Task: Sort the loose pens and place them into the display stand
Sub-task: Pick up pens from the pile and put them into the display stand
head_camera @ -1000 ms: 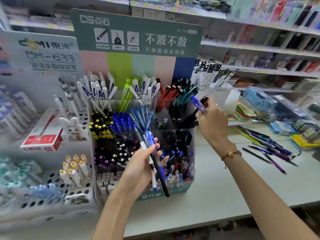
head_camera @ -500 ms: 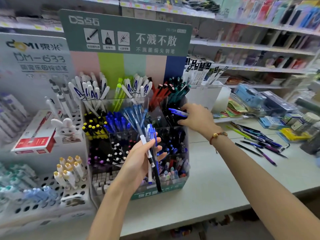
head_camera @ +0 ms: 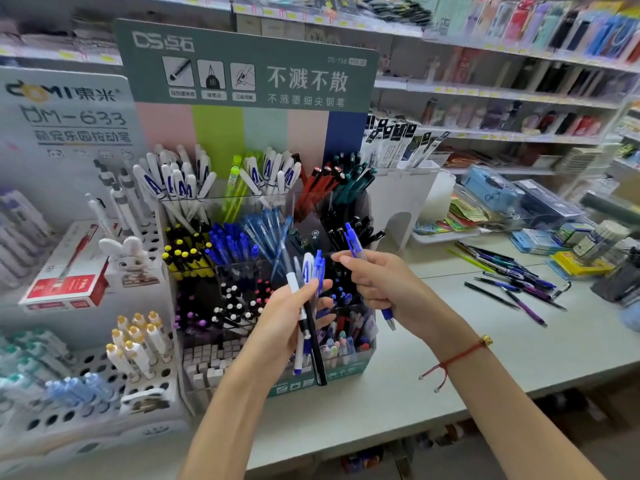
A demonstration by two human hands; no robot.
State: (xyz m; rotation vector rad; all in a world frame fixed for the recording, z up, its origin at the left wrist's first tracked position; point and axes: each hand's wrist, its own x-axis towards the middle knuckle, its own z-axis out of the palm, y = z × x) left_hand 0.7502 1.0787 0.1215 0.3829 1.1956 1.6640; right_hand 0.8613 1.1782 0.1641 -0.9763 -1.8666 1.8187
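Since the earlier frame the right hand (head_camera: 388, 289) has drawn back from the black-pen compartment at the stand's right side and now sits in front of the display stand (head_camera: 277, 258), close to the left hand (head_camera: 287, 323), with the blue pen (head_camera: 353, 240) carried along. The right hand's fingers are curled round that blue pen, whose clip end rises above the knuckles while its clear tip pokes out below the palm. The left hand's fingers and thumb are wrapped round a bundle of pens (head_camera: 306, 306) held nearly upright: a black one that reaches lowest, a white-barrelled one, and a blue-clipped one at the top. Both hands hover above the worktop (head_camera: 450, 358), just in front of the stand's middle tiers. The stand is tiered, with clear compartments holding white-capped pens at the back left, green ones beside them, red and teal ones at the back right, yellow-topped and blue ones in the middle tier, and black ones on the right. More loose pens (head_camera: 512, 282) lie scattered on the worktop well to the right. A red thread bracelet (head_camera: 457, 358) circles the right wrist.
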